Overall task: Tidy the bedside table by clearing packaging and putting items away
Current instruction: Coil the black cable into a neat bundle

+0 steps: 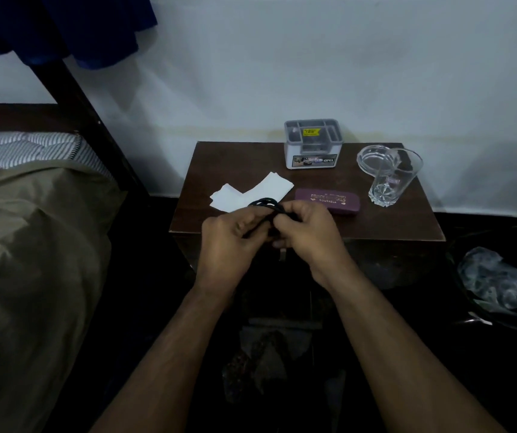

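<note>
Over the front edge of the dark wooden bedside table (pixel 238 160), my left hand (pixel 232 242) and my right hand (pixel 304 232) together grip a coiled black cable (pixel 265 204); its loops stick up between my fingers. Behind the hands lie white paper pieces (pixel 251 192) and a purple spectacle case (pixel 329 200) with gold lettering. A grey compartmented organiser box (pixel 311 145) stands at the back. At the right stand a clear drinking glass (pixel 391 179) and a glass ashtray (pixel 372 157).
A bed with an olive blanket (pixel 32 260) and a striped mattress is at the left, with a dark bed frame post beside the table. A crumpled clear plastic bag (pixel 500 279) lies on the dark floor at the right. A white wall is behind.
</note>
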A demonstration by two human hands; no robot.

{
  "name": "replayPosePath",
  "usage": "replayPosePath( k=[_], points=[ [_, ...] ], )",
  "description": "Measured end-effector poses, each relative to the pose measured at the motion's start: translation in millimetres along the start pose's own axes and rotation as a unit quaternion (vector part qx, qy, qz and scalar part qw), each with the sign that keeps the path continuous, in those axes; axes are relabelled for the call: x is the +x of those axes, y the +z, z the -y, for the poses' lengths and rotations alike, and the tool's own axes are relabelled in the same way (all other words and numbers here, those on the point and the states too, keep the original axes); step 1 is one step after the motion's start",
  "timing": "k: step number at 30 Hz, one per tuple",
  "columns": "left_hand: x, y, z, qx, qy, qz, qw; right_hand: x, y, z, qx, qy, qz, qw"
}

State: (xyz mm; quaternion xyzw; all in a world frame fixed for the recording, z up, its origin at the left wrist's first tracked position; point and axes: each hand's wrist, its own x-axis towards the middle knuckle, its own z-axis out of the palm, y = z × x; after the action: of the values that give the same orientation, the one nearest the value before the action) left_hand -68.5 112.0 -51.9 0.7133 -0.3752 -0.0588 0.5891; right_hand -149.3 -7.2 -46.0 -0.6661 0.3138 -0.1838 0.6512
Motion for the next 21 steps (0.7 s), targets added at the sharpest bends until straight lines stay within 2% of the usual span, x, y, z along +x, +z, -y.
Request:
replayPosePath(
  k=[2, 5, 7, 11, 14, 17, 21],
  points=[
    [17, -8, 7, -0.031, -0.025, 0.005, 0.999, 20, -7, 4, 0.116, 0.046, 0.088, 0.988],
    [44, -16, 22, 0.012, -0.011, 0.031, 0.999, 52, -12, 5, 0.176, 0.073, 0.129, 0.973],
    [60, -17, 31, 0.047, -0.004, 0.035, 0.998, 74, -9, 2, 0.172, 0.076, 0.12, 0.975],
    [99, -16, 56, 0.069, -0.035, -0.024, 0.997, 110, 13, -12, 0.14, 0.038, 0.085, 0.986],
    [124, -11, 74, 0.03, -0.086, -0.022, 0.996, 137, 32, -22, 0.055, -0.001, -0.006, 0.998],
    [140, -1, 85, 0.067, -0.099, 0.008, 0.993, 166, 37, -26, -0.008, -0.015, -0.084, 0.996],
    [160, 11, 98, 0.107, -0.119, -0.025, 0.987, 195, 35, -27, -0.041, 0.0, -0.055, 0.998]
  ],
)
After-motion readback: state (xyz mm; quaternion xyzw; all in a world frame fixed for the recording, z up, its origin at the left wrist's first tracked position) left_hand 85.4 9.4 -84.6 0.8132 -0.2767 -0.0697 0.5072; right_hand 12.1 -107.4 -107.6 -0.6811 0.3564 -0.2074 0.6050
